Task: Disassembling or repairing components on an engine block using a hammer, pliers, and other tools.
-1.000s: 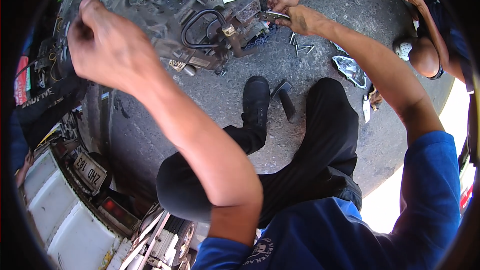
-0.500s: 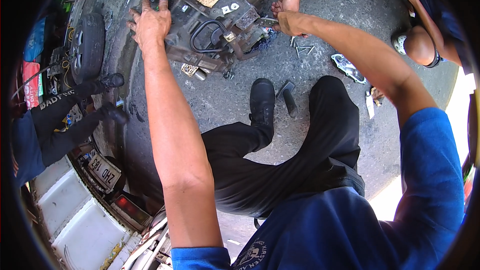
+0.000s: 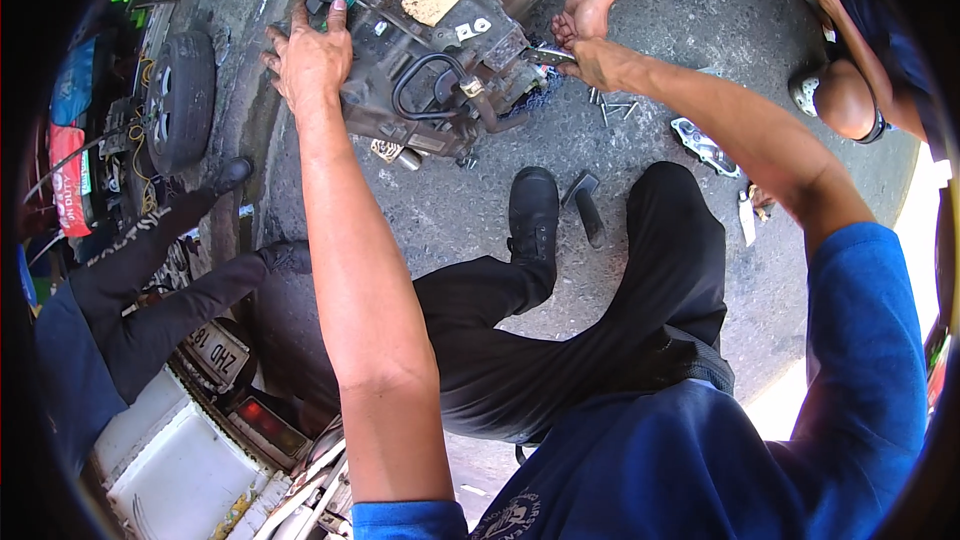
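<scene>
**Both hands on the engine block**

Our left hand (image 3: 308, 58) lies flat, fingers spread, on the greasy engine block (image 3: 440, 40), gripping nothing. Our right hand (image 3: 600, 62) closes its fingers around a metal tool (image 3: 548, 55) at the block's right side, touching a co-worker's hand (image 3: 580, 15).

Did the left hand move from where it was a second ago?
Yes. The left hand was raised out to the left, off the engine. It has swung right and now rests on the engine's left end, near the black hose.
</scene>
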`<state>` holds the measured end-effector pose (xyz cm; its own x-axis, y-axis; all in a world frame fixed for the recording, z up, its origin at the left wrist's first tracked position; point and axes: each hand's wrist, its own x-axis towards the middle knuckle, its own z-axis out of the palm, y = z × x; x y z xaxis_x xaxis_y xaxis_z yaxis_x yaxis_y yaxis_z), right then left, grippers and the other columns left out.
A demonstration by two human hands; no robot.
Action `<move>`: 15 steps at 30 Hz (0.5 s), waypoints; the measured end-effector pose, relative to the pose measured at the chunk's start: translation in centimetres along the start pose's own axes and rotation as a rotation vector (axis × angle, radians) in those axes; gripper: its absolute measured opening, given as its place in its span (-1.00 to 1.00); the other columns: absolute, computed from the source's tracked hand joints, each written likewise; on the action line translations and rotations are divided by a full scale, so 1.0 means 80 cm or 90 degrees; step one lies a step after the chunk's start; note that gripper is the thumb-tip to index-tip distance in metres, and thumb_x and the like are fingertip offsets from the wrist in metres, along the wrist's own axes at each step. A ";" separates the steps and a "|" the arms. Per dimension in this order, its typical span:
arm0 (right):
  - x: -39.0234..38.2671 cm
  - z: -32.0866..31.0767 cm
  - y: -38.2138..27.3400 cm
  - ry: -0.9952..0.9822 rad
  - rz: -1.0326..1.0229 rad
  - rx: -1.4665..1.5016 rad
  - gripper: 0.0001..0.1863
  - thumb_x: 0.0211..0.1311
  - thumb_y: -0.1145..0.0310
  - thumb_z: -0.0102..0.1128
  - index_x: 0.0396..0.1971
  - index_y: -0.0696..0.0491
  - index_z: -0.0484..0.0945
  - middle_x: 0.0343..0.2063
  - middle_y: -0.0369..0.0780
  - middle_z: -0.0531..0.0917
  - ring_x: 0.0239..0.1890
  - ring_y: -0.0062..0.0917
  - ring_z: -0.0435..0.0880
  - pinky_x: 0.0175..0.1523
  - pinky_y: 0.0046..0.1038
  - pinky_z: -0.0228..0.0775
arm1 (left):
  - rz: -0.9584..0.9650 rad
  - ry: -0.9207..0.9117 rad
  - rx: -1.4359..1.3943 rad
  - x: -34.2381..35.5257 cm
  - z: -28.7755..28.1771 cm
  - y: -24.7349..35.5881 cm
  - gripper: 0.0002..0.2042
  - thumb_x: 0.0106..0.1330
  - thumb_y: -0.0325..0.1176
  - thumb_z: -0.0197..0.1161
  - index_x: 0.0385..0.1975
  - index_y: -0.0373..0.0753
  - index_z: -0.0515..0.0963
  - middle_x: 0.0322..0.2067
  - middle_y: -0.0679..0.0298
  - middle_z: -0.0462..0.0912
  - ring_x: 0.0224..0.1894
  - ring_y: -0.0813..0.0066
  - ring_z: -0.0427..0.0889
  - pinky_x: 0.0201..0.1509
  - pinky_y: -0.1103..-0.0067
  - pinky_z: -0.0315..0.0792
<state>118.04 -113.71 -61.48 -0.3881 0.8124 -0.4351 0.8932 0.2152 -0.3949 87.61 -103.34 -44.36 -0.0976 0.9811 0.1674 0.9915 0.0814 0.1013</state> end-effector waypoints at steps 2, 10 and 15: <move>0.014 0.003 0.007 -0.027 -0.049 -0.021 -0.57 0.29 0.11 -0.01 -0.06 0.16 0.42 -0.25 0.05 0.59 -0.22 -0.14 0.59 -0.11 -0.22 0.47 | -0.019 -0.023 0.007 0.000 0.002 -0.001 -0.36 0.21 0.28 -0.03 0.30 0.29 0.12 0.34 -0.04 -0.04 0.36 -0.19 -0.09 0.34 0.06 0.01; 0.000 0.036 0.016 0.084 0.031 0.049 -0.58 0.26 0.12 0.05 -0.07 0.16 0.43 -0.25 0.06 0.58 -0.16 -0.13 0.57 -0.12 -0.20 0.45 | 0.043 0.009 0.000 0.010 0.012 -0.010 -0.33 0.18 0.32 -0.03 0.29 0.27 0.14 0.34 -0.05 -0.02 0.36 -0.19 -0.08 0.33 0.08 0.03; 0.028 0.007 0.021 -0.018 -0.063 0.024 -0.55 0.20 0.00 0.05 -0.24 0.15 0.46 -0.43 -0.01 0.57 -0.32 -0.15 0.55 -0.22 -0.24 0.43 | -0.008 0.000 0.003 0.006 0.009 -0.007 -0.33 0.18 0.31 -0.03 0.30 0.29 0.12 0.34 -0.04 -0.04 0.36 -0.17 -0.08 0.36 0.10 0.00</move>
<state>118.54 -111.81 -63.55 -0.4807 0.7724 -0.4152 0.8412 0.2725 -0.4670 87.03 -102.78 -45.04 -0.1104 0.9799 0.1662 0.9906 0.0948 0.0991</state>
